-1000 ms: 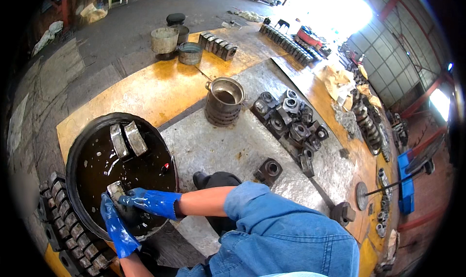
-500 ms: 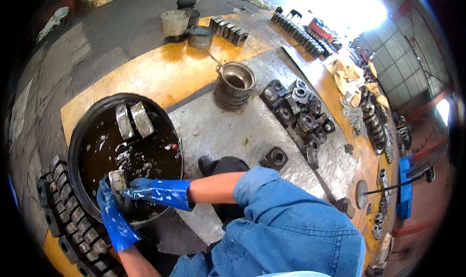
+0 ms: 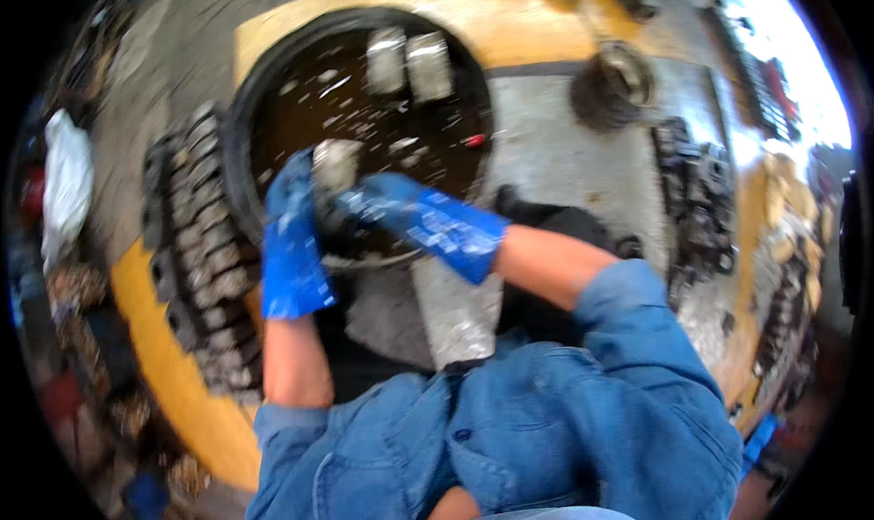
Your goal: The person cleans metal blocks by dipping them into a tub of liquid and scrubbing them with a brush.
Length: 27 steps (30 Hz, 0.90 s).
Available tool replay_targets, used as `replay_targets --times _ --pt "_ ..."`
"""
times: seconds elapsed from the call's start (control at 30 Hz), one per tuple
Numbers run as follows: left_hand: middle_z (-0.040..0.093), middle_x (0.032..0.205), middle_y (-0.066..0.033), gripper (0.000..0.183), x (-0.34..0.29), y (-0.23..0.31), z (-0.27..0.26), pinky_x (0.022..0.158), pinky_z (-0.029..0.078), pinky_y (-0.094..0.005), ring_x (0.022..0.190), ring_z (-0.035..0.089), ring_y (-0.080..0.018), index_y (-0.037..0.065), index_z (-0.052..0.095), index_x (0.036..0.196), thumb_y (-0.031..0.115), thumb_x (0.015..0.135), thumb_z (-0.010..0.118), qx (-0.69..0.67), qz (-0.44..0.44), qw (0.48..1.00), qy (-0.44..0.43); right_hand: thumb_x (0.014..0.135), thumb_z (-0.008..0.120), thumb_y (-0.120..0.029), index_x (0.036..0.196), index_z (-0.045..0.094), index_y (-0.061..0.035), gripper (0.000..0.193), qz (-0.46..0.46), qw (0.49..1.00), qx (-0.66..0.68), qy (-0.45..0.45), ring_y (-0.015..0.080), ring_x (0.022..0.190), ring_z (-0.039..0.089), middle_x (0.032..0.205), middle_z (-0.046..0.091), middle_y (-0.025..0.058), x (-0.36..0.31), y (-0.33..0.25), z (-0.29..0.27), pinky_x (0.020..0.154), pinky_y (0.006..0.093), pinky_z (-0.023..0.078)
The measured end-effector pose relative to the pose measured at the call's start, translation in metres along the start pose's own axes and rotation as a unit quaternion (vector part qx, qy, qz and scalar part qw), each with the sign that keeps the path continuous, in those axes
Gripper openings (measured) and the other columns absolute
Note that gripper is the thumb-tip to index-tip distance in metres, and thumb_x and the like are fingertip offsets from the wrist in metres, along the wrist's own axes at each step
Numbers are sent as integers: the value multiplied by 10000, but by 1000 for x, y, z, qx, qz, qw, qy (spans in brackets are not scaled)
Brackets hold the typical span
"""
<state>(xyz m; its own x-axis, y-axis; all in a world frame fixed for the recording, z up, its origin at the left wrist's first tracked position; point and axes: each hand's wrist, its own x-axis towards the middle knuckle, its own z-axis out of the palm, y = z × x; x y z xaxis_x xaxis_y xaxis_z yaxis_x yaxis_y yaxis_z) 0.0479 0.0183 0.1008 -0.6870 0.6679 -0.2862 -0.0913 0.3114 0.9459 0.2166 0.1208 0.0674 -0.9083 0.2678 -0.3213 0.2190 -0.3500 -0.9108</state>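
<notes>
Since the earlier frame the view swings toward the person's left: the round tub (image 3: 238, 151) now sits higher and further right, and a white bag (image 3: 68, 178) comes in at the far left. The metal block (image 3: 336, 163) stays between the gloved hands, over the near-left part of the tub.

Grip: left hand (image 3: 293, 192) is clasped around the block's left side. Right hand (image 3: 387, 201) lies against its lower right side; whether those fingers close on it or only press, cannot tell.

Surroundings: two similar blocks (image 3: 386, 62) stand side by side near the tub's far rim, in dark liquid (image 3: 282, 133) with pale flecks; a small red item (image 3: 474, 141) lies near the right wall. A row of metal parts (image 3: 214, 247) runs just left of the tub, close beside the left glove and forearm. To the right, a metal sheet (image 3: 546, 147) carries a metal pot (image 3: 605, 87) and, further right, a cluster of dark parts (image 3: 696, 201).

Hard to make out: gloves and forearms cover part of the near rim. The block's lower part is dark, partly behind the right fingers. Motion blur smears the cluster and the outer parts; containers at the top edge are cut off.
</notes>
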Motion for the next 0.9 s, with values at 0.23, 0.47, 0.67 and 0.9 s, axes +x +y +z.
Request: replay_targets --times 0.23,0.47,0.67,0.9 --pt "737 1231 -148 662 6 -14 -13 1058 489 -375 1140 650 -211 -25 693 1338 567 1078 549 44 75 996 -18 992 769 -397 1375 653 21 578 50 997 55 8 161 1135 650 1286 716 120 -8 -30 11 1005 322 521" --pt "723 1266 -156 692 15 -23 -12 1058 487 -380 1159 644 -222 -34 666 1370 579 1070 550 47 58 997 -28 985 770 -431 1366 661 18 599 15 996 89 -5 166 1127 651 1257 727 125 -7 -19 5 995 325 524" --pt "727 1233 -131 686 3 -5 -5 1013 508 -369 1111 653 -202 -30 681 1343 584 1067 551 39 67 997 -18 983 767 -451 1349 677 10 595 15 998 57 0 168 1110 659 1238 734 130 -3 -17 5 969 326 539" --pt "746 1166 -102 627 12 -16 -9 957 534 -352 1034 677 -191 -28 708 1298 538 1091 533 0 51 998 -26 951 736 -611 1341 670 33 756 -12 1000 20 -18 181 1087 651 1195 730 151 -8 -23 5 960 356 528"
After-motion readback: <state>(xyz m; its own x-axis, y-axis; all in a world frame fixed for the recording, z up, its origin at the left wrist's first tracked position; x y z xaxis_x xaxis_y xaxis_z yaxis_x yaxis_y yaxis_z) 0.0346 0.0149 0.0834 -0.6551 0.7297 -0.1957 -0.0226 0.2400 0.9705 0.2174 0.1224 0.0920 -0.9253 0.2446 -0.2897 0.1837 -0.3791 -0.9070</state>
